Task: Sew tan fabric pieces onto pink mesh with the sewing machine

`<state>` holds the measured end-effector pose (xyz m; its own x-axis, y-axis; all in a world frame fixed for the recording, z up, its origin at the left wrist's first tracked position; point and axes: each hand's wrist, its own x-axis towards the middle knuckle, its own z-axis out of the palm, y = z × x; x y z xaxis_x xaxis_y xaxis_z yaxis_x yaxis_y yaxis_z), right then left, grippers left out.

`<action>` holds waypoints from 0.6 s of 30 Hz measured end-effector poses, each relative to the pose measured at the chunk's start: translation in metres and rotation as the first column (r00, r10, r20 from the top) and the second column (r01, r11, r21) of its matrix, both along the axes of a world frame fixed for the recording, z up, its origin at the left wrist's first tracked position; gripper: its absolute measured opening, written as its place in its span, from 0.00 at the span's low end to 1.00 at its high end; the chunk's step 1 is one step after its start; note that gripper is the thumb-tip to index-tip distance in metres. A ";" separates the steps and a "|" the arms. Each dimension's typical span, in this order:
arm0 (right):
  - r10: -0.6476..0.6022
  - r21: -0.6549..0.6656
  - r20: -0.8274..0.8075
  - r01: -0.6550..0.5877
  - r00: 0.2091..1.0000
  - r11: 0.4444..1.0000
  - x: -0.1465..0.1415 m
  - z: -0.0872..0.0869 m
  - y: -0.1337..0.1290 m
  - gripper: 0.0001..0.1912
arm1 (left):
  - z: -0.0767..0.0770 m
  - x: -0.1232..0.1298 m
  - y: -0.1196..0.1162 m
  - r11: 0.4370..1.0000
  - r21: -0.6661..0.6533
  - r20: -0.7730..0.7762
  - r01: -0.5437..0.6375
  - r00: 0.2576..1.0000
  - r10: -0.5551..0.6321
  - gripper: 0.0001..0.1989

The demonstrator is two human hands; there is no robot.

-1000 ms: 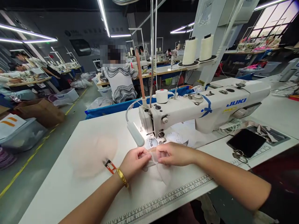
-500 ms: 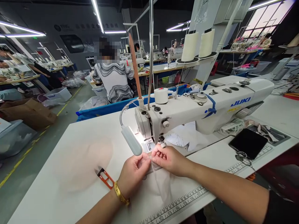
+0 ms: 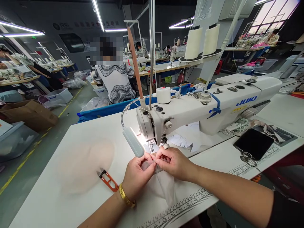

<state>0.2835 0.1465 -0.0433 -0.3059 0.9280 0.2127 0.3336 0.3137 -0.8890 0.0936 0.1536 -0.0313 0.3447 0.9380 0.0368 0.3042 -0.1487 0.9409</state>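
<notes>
Left hand (image 3: 137,174), right hand (image 3: 175,163): fingers of both pinched closed on sheer cloth (image 3: 165,186), cloth draping over tabletop (image 3: 95,128) below them. Sewing machine (image 3: 184,110) just beyond fingers; orange snips (image 3: 103,174) left of fingers.

Back of room dim, ceiling dark. Sources: white tubes (image 3: 98,14), upper left and upper centre; pale window (image 3: 275,17), upper right. Lamp (image 3: 133,142), mid-frame: burnt-out glare just behind it. Table (image 3: 78,133) bright. Left hand (image 3: 139,175) and right hand (image 3: 177,163) reasonably sharp. Cloth (image 3: 83,167), left: hazy, low contrast. Wide-angle stretching toward edges. Pixelated block, upper centre-left.
</notes>
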 end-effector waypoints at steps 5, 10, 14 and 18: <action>-0.007 0.048 -0.005 0.007 1.000 0.999 0.001 -0.002 -0.001 0.06 | -0.003 0.001 -0.001 0.994 -0.094 0.025 -0.059 0.998 0.061 0.13; -0.022 0.060 0.015 0.021 1.000 0.998 0.000 -0.004 -0.001 0.06 | -0.003 0.001 0.000 0.981 -0.188 0.091 -0.040 0.994 0.058 0.17; -0.039 0.021 0.045 0.038 0.998 0.999 0.000 -0.004 -0.002 0.05 | -0.003 -0.001 -0.001 0.977 -0.211 0.053 0.016 0.999 -0.005 0.18; -0.050 -0.023 0.074 0.052 0.996 0.998 -0.002 0.000 -0.001 0.07 | -0.004 -0.002 0.000 0.994 -0.104 -0.054 0.023 0.998 -0.029 0.15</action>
<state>0.2816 0.1454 -0.0434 -0.2723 0.9473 0.1685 0.4128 0.2732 -0.8689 0.0916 0.1531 -0.0351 0.3677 0.9265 -0.0802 0.3537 -0.0596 0.9335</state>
